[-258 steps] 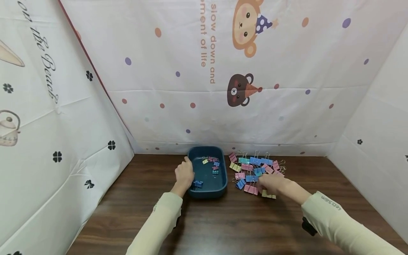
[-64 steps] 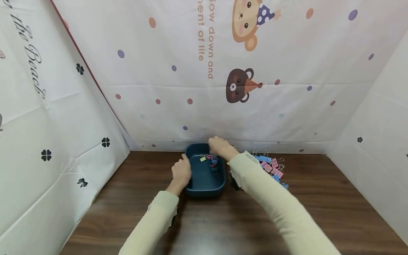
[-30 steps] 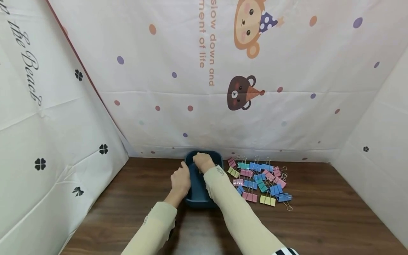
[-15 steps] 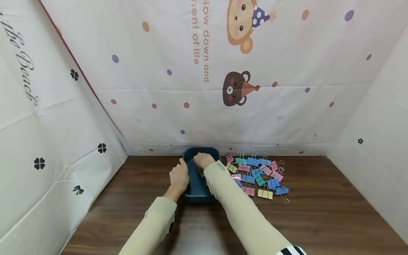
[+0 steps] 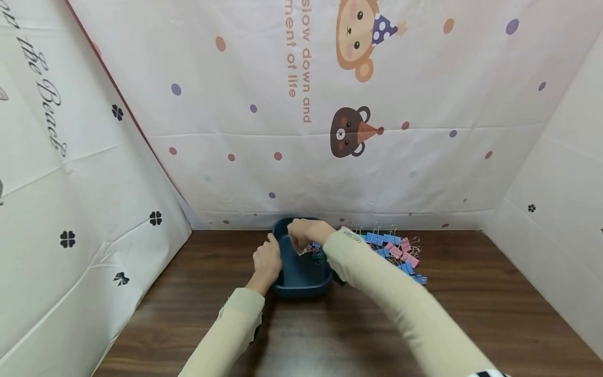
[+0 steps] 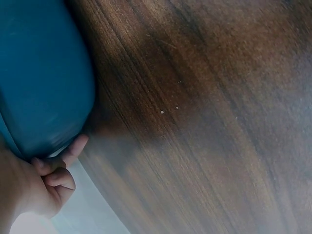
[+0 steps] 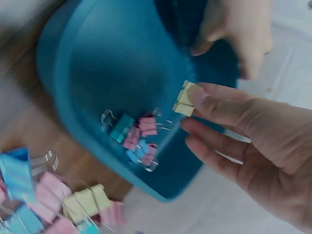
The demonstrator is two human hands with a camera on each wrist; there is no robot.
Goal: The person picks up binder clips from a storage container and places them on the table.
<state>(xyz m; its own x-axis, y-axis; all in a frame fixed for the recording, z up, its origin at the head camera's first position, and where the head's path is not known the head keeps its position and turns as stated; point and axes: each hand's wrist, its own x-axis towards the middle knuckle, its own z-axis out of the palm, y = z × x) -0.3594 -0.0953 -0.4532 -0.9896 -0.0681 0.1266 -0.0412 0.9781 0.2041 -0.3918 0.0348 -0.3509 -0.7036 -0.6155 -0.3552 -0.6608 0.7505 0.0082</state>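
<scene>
My right hand point(image 5: 308, 233) is over the dark blue plastic bin point(image 5: 301, 290). In the right wrist view its thumb and forefinger pinch a small yellow binder clip point(image 7: 185, 100) above the bin's floor, the other fingers loosely bent. Small binder clips lie grouped in the bin: a teal clip point(image 7: 122, 128), pink clips point(image 7: 147, 126) and a blue clip point(image 7: 132, 156). My left hand point(image 5: 267, 257) grips the bin's left side, thumb along the rim. In the left wrist view its fingers point(image 6: 61, 178) are bent against the outer wall.
Larger binder clips in pink, blue, yellow and teal are heaped right of the bin, among them a pink clip point(image 5: 410, 260), partly behind my right sleeve point(image 5: 391, 283). A printed white cloth point(image 5: 226, 183) hangs behind the dark wooden table point(image 5: 179, 309).
My right hand went from the clip pile to the bin, reached inside, and has now shifted slightly right, pinching the yellow clip. A blue clip left the bin's near corner earlier. My left hand stays.
</scene>
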